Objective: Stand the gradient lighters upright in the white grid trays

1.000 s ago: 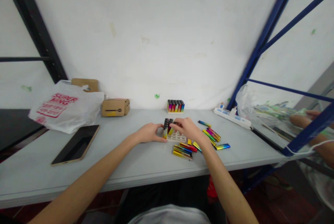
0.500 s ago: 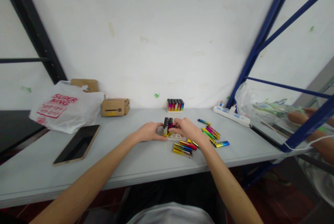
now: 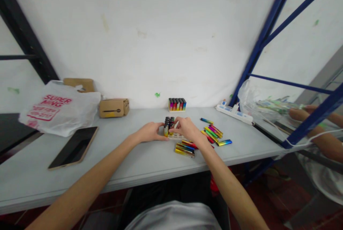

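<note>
Upright lighters point(image 3: 166, 127) with black tops stand at the left end of a white slotted tray point(image 3: 177, 137). My left hand point(image 3: 150, 132) grips that end, thumb at the near side and fingers behind. Over the tray, my right hand point(image 3: 187, 129) has its fingers pinched at a lighter beside the standing ones; the fingers partly cover it. Just in front of the tray lies a pile of loose shiny lighters point(image 3: 184, 150). More loose lighters, red, green, pink and yellow point(image 3: 211, 133), are spread to the right of my right hand.
Against the wall stands a second tray filled with lighters point(image 3: 177, 104). To the left are a cardboard box point(image 3: 114, 108), a white plastic bag point(image 3: 60, 106) and a dark phone point(image 3: 73, 147). A power strip point(image 3: 234, 113) lies at right, near a blue rack post point(image 3: 249, 58). Another person's arms point(image 3: 321, 137) show beyond.
The view has shifted slightly. My right hand has stayed over the tray, its fingers now closer to the standing lighters. My left hand keeps its hold on the tray's left end.
</note>
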Demonstrator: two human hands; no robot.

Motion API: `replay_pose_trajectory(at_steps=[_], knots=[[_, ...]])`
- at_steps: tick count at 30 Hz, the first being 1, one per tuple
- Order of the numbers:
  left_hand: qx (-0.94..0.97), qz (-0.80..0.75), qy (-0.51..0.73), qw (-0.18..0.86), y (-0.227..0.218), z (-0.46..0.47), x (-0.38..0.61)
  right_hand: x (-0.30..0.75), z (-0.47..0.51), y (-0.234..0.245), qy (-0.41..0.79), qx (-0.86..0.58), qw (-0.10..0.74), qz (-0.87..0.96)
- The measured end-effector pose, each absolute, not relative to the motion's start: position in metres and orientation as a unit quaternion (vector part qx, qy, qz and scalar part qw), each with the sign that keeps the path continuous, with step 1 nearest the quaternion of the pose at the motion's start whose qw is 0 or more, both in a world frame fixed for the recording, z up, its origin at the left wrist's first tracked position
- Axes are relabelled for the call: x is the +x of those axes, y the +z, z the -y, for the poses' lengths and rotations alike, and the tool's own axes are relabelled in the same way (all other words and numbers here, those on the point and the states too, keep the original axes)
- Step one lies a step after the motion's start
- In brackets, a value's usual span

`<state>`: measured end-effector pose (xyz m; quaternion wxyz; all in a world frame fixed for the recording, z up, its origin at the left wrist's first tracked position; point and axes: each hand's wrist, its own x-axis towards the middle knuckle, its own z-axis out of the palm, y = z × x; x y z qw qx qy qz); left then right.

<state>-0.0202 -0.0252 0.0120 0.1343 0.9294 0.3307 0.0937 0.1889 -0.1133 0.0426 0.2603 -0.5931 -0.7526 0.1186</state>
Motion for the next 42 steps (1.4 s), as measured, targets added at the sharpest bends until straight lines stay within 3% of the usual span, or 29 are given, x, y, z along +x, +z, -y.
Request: replay_pose_trajectory(at_steps=[8, 13, 17, 24, 31, 37, 42], knots=[[0.927, -0.345, 0.086, 0.12, 0.012, 0.024, -0.019, 0.25, 0.148, 0.065, 0.137, -0.574, 0.175, 0.788], [0.928, -0.343, 0.089, 0.117, 0.011, 0.023, -0.019, 0.269, 0.185, 0.047, 0.12, -0.556, 0.09, 0.818], [0.93, -0.341, 0.085, 0.11, 0.01, 0.022, -0.019, 0.262, 0.199, 0.026, 0.063, -0.574, 0.109, 0.809], [0.93, -0.342, 0.082, 0.11, 0.01, 0.023, -0.019, 0.265, 0.184, 0.024, 0.095, -0.55, 0.262, 0.787], [0.928, -0.341, 0.087, 0.12, 0.011, 0.024, -0.019, 0.264, 0.137, 0.024, 0.329, -0.492, 0.461, 0.661], [0.93, -0.331, 0.093, 0.129, 0.013, 0.026, -0.021, 0.227, 0.111, 0.038, 0.388, -0.437, 0.63, 0.511], [0.925, -0.342, 0.084, 0.143, 0.018, 0.03, -0.021, 0.205, 0.106, 0.04, 0.384, -0.397, 0.661, 0.508]])
